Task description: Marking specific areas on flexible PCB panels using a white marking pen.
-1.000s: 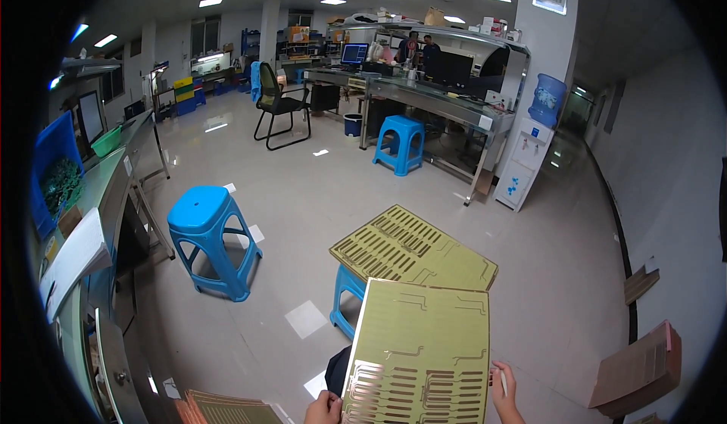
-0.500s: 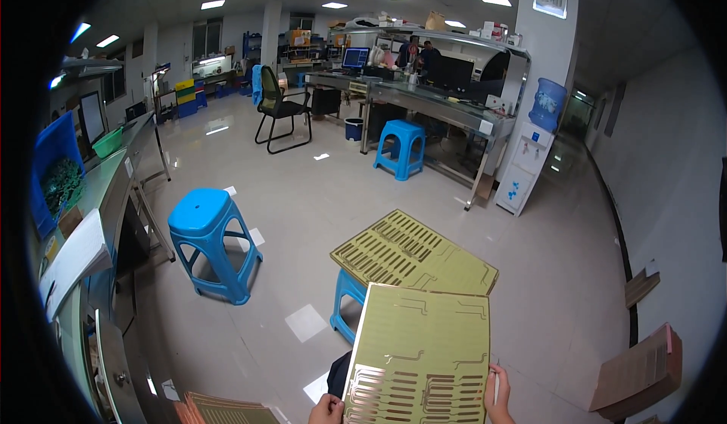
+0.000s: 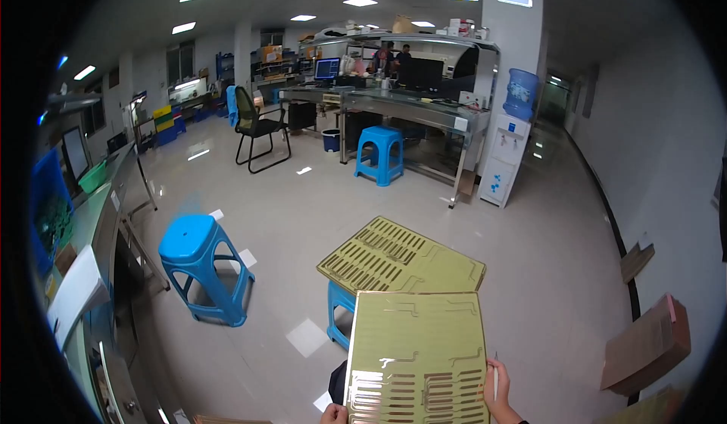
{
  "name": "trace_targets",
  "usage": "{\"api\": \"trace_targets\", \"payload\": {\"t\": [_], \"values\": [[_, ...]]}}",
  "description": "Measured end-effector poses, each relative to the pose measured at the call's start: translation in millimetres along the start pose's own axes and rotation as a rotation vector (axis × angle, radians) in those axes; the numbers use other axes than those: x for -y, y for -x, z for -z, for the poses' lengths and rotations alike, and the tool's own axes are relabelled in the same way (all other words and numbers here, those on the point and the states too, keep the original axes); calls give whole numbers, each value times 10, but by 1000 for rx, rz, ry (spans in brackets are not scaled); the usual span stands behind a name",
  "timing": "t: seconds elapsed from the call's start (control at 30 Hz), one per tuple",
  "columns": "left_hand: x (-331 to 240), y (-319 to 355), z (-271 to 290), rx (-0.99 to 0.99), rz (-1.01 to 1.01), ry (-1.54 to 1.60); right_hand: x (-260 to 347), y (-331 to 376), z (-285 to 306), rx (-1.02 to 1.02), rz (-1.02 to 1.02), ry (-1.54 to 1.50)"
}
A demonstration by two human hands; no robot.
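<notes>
Open floor (image 3: 280, 250) lay between the left-hand blue stool (image 3: 189, 240) and the work. The left hand (image 3: 334, 415), cut off below, pinched the left edge of the held circuit panel (image 3: 413, 337), which was before the person, side edges running away; its near end was out of frame, leaving its long axis uncertain. Beyond, partly hidden, a second panel (image 3: 401, 254) slanted rightward toward the person on another stool (image 3: 340, 307). The right hand (image 3: 499, 391) curled at the held panel's right edge, gripping a slim pointed tool (image 3: 496, 369), hard to make out.
</notes>
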State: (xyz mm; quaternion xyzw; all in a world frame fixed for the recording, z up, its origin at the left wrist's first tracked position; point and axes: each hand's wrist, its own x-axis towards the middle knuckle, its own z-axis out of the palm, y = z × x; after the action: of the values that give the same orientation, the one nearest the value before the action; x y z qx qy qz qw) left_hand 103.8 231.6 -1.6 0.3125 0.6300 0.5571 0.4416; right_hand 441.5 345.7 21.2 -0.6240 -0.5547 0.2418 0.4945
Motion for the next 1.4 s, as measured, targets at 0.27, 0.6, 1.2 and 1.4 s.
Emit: {"api": "trace_targets", "payload": {"t": [0.27,0.6,1.2,1.4], "values": [[-504,112,-200,-61,-49,80,244,-99,60,-59,30,-81],[-667,66,-274,-100,-76,94,595,-131,203,-114,68,-197],[-747,105,-361,-89,43,227,449,-166,278,-171,110,-232],[-716,128,-484,-164,16,169,202,-106,157,-127,19,-119]]}}
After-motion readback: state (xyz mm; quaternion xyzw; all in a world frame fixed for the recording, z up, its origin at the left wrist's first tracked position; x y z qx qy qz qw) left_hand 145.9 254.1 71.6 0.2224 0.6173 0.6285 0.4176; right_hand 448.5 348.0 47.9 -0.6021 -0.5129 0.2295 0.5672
